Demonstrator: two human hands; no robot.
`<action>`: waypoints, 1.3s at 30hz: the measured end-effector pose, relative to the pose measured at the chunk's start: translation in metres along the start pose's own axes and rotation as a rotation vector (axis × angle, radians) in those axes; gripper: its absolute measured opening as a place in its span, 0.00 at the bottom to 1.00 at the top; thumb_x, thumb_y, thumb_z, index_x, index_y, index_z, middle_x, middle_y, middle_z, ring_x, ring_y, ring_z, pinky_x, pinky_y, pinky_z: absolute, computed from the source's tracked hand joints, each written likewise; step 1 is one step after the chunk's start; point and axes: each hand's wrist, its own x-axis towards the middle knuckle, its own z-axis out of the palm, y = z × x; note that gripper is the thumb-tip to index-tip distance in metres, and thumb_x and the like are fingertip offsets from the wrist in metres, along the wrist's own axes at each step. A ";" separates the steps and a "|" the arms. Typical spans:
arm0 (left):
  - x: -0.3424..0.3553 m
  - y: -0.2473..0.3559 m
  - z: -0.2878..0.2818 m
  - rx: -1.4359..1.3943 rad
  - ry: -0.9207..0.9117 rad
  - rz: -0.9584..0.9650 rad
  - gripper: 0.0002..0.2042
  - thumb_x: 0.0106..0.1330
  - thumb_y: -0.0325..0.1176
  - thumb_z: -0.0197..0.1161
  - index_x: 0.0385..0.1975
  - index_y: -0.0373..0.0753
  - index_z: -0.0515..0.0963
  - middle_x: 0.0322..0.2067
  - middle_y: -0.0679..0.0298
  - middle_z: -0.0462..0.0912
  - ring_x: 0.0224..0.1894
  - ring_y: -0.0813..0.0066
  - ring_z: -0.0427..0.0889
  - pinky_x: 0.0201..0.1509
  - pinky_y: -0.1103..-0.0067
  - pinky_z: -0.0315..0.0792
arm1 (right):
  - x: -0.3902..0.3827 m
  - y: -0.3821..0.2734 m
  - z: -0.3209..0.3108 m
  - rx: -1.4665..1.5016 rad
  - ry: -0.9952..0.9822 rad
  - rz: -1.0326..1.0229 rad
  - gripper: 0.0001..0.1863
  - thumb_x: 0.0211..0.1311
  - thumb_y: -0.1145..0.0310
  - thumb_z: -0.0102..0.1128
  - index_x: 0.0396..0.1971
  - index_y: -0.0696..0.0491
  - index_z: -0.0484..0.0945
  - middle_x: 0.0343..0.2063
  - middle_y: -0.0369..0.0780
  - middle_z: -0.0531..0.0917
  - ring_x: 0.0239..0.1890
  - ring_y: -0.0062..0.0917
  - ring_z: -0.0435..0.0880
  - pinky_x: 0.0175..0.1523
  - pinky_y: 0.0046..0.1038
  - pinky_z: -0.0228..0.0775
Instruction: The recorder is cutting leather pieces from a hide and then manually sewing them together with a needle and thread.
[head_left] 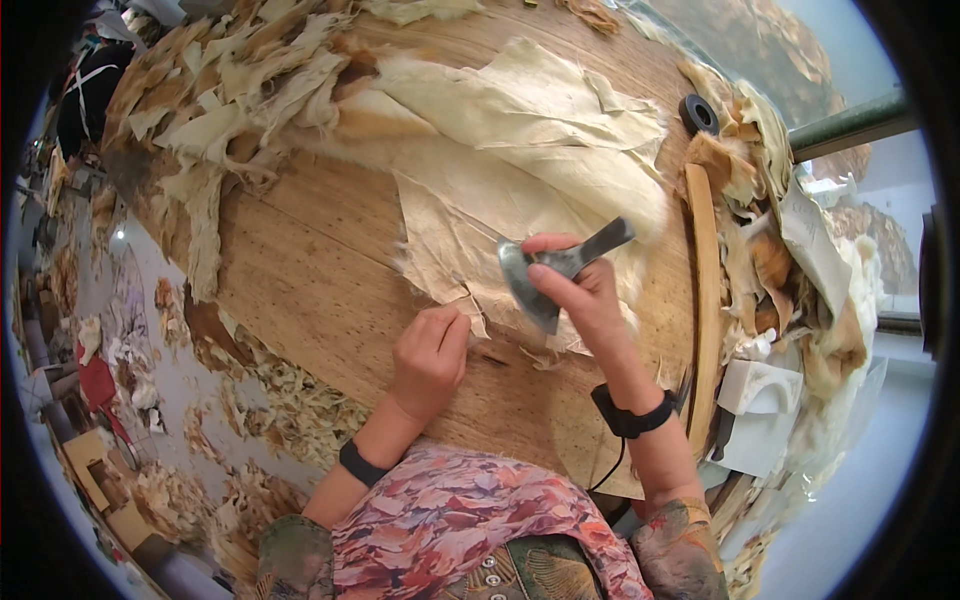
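A broad, creased, cream-coloured hide (pixel 530 160) spreads ahead of both hands, its near edge ending in ragged points between them. The left hand (pixel 430 355) is curled nearly closed, its fingertips pinching the hide's near left corner. To its right, the right hand (pixel 592 298) is closed firmly around a grey metal knife with a crescent blade and a flared handle (pixel 562 262); the handle points forward and right, and the curved cutting edge faces the left hand with a gap between. The blade is over the hide's near edge; whether it touches cannot be told. Under all this lies a brown, speckled wooden tabletop (pixel 300 260), its planks exposed in a wide stretch to the left of the left hand and in a narrower band right of the right hand. That band ends at a long, pale wooden strip (pixel 704 310), beyond which tan and cream scraps (pixel 775 265) crowd the side. A black ring-shaped roll (pixel 698 115) sits ahead and right of the right hand. Far ahead of the left hand, heaped tan-and-cream skin pieces (pixel 240 110) border the hide. Close behind both hands, a pink leaf-patterned apron (pixel 450 510) meets the table's near edge.
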 end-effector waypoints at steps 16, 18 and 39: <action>-0.013 0.005 -0.004 0.093 -0.029 0.007 0.12 0.47 0.21 0.61 0.35 0.33 0.79 0.36 0.57 0.81 0.31 0.62 0.81 0.32 0.72 0.75 | 0.061 0.019 0.033 -0.089 -0.685 -0.033 0.12 0.62 0.78 0.62 0.45 0.57 0.82 0.42 0.34 0.85 0.46 0.18 0.80 0.54 0.23 0.71; -0.012 0.005 -0.005 0.093 -0.032 0.000 0.12 0.47 0.21 0.61 0.35 0.32 0.79 0.36 0.57 0.81 0.31 0.62 0.81 0.32 0.71 0.75 | 0.062 0.021 0.033 -0.149 -0.696 -0.079 0.11 0.60 0.78 0.63 0.44 0.56 0.83 0.42 0.35 0.85 0.46 0.19 0.81 0.55 0.24 0.71; 0.009 0.033 -0.016 -0.324 -0.048 -0.166 0.08 0.54 0.21 0.60 0.34 0.32 0.76 0.34 0.55 0.80 0.34 0.62 0.81 0.37 0.74 0.76 | 0.058 0.029 0.039 -0.337 -0.506 -0.276 0.12 0.57 0.73 0.66 0.43 0.53 0.84 0.38 0.36 0.87 0.39 0.22 0.83 0.47 0.26 0.74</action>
